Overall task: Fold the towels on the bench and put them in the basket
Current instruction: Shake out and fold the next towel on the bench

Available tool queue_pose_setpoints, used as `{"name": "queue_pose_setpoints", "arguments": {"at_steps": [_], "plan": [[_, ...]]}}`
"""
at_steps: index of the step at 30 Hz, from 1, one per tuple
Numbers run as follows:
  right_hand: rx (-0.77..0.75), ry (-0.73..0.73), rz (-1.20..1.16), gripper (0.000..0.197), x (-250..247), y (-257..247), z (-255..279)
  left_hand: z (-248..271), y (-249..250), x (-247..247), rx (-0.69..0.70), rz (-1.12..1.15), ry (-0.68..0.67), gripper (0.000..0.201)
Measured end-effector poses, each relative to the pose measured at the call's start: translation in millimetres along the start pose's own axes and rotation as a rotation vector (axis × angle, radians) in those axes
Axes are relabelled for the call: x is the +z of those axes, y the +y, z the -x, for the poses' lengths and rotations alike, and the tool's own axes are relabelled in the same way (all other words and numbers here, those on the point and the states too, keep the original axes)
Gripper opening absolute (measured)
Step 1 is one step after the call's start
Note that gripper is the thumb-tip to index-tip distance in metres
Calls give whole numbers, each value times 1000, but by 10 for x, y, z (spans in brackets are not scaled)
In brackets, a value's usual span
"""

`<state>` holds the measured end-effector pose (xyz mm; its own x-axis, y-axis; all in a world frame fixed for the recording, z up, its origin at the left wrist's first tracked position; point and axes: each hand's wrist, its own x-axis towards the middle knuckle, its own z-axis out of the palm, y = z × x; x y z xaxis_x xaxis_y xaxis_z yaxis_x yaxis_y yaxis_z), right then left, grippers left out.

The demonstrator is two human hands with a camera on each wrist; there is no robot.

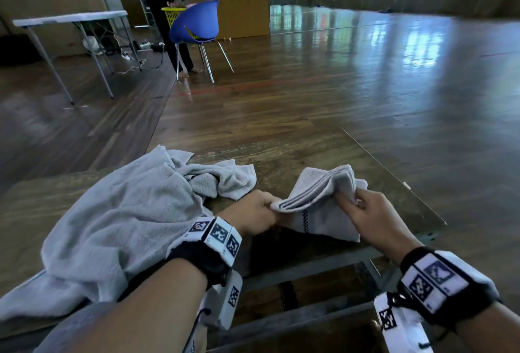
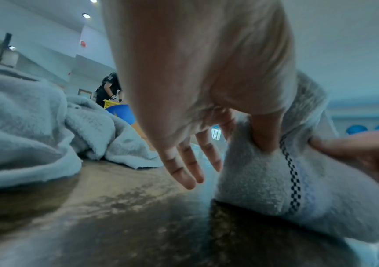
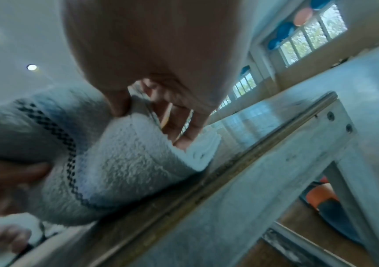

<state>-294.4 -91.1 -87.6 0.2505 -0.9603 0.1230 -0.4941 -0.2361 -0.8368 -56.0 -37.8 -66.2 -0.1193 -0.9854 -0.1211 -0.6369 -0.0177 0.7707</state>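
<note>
We pinch the small towel (image 1: 318,200) between our left hand (image 1: 253,213) and right hand (image 1: 371,215) | it sits on the bench (image 1: 295,161), long side running hand to hand | the messy towels (image 1: 126,212) wait nearer our left hand.

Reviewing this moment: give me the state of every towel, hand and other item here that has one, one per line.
Striped towel: partly folded, lifted at its near corners, lower edge on the bench.
Left hand: pinches the striped towel's left corner.
Right hand: grips its right corner.
Large grey towel: unfolded, crumpled on the bench.
Small grey towel: unfolded, bunched beside it.
Yellow basket: far off, behind the blue chair.
</note>
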Motion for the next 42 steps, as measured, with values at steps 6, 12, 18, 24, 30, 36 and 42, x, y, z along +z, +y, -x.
{"name": "queue_pose_setpoints", "arguments": {"at_steps": [6,12,18,24,30,36,42], "plan": [[286,-125,71,39,42,84,-151,-217,-52,58,-351,-110,-16,34],[272,6,198,32,85,80,-198,-402,-22,208,-313,-184,195,44],[337,18,239,29,98,109,-241,-514,-79,358,-308,-215,244,41],[413,12,258,31,86,148,-293,-612,-133,425,-352,-229,272,43],[414,78,316,28,129,95,-292,-644,-11,397,-477,-165,255,55],[420,57,232,35,120,49,-229,-531,96,279,-471,-242,330,31],[100,-2,624,28,176,47,-140,-433,110,313,-154,-433,433,25]]}}
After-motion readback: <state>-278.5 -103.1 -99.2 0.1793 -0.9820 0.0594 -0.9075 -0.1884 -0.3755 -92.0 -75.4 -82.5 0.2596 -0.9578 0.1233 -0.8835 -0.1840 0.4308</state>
